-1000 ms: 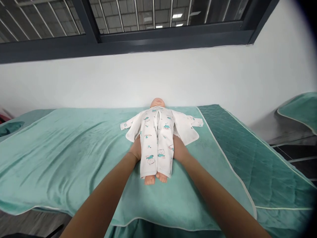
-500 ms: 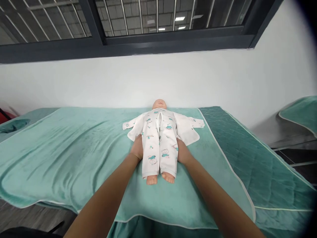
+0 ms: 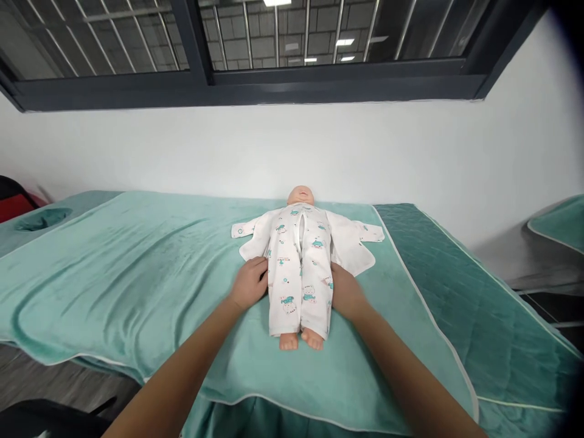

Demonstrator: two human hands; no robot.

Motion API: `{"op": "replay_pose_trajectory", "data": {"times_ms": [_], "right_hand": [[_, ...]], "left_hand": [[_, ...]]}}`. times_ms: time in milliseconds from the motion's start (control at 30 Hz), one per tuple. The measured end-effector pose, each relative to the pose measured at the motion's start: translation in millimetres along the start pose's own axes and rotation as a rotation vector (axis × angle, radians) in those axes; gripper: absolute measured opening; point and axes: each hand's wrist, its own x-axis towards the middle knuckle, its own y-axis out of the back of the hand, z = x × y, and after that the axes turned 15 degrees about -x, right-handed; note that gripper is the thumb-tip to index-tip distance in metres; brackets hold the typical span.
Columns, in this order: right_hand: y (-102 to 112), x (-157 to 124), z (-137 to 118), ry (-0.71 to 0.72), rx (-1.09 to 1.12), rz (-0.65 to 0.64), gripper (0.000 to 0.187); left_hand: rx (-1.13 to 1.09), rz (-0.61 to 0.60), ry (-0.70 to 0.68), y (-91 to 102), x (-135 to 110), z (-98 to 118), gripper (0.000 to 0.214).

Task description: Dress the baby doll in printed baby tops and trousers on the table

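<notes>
A baby doll (image 3: 300,196) lies on its back on a teal towel (image 3: 137,261), head toward the wall, bare feet toward me. It wears a white romper (image 3: 301,274) with small teal prints; a second white garment lies spread under it. My left hand (image 3: 250,283) rests against the doll's left side at hip height, fingers curled onto the romper's edge. My right hand (image 3: 345,292) presses against the other side, its fingers tucked under the doll and the cloth.
The towel covers a padded table with a darker quilted teal cover (image 3: 456,292) showing on the right. A white wall and a dark-framed window (image 3: 274,79) stand behind. Another teal-covered surface (image 3: 559,222) is at far right, a red object (image 3: 13,204) at far left.
The view has shifted slightly, so doll and hands sit lower and further right. My left hand has come out from under the doll's side and now shows more fully beside it.
</notes>
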Motion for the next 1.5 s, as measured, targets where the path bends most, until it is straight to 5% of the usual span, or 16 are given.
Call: {"op": "replay_pose_trajectory", "data": {"times_ms": [233, 367, 433, 533, 667, 767, 867, 900, 967, 1033, 1100, 1200, 1333, 1500], "right_hand": [[13, -3, 23, 0.007, 0.078, 0.077, 0.020], [22, 16, 77, -0.375, -0.176, 0.296, 0.027], [25, 20, 97, -0.658, -0.372, 0.209, 0.039], [26, 19, 107, -0.782, -0.489, 0.007, 0.048], [34, 22, 99, -0.780, -0.341, -0.115, 0.045], [51, 40, 73, -0.703, -0.086, 0.097, 0.040], [68, 65, 23, -0.463, 0.075, 0.311, 0.036], [72, 72, 4, -0.303, 0.093, 0.284, 0.034], [74, 81, -29, 0.073, 0.068, 0.030, 0.031], [70, 84, -47, 0.254, 0.032, -0.105, 0.034], [67, 88, -47, 0.223, 0.100, -0.132, 0.039], [63, 107, -23, -0.063, 0.296, 0.010, 0.044], [48, 158, 13, -0.379, 0.203, 0.197, 0.045], [20, 192, 25, -0.412, -0.012, 0.064, 0.043]], "left_hand": [[0.077, 0.366, 0.357, -1.4, 20, -27, 0.024], [0.242, 0.491, 0.570, -0.8, 34, -42, 0.024], [0.307, 0.532, 0.633, -1.1, 40, -45, 0.031], [0.382, 0.541, 0.686, -2.9, 44, -46, 0.037], [0.435, 0.514, 0.686, -3.8, 44, -45, 0.034], [0.390, 0.505, 0.637, -1.1, 42, -43, 0.029], [0.298, 0.536, 0.598, 2.8, 41, -43, 0.022], [0.255, 0.555, 0.595, 4.0, 40, -43, 0.020], [0.120, 0.611, 0.621, 6.3, 38, -43, 0.021], [-0.075, 0.694, 0.648, 8.6, 36, -43, 0.023], [-0.284, 0.778, 0.632, 11.5, 37, -40, 0.027], [-0.572, 0.827, 0.620, 18.1, 49, -23, 0.033], [-0.777, 0.628, 0.517, 29.8, 81, 31, 0.034], [-0.774, 0.020, 0.321, 33.6, 103, 76, 0.033]]}}
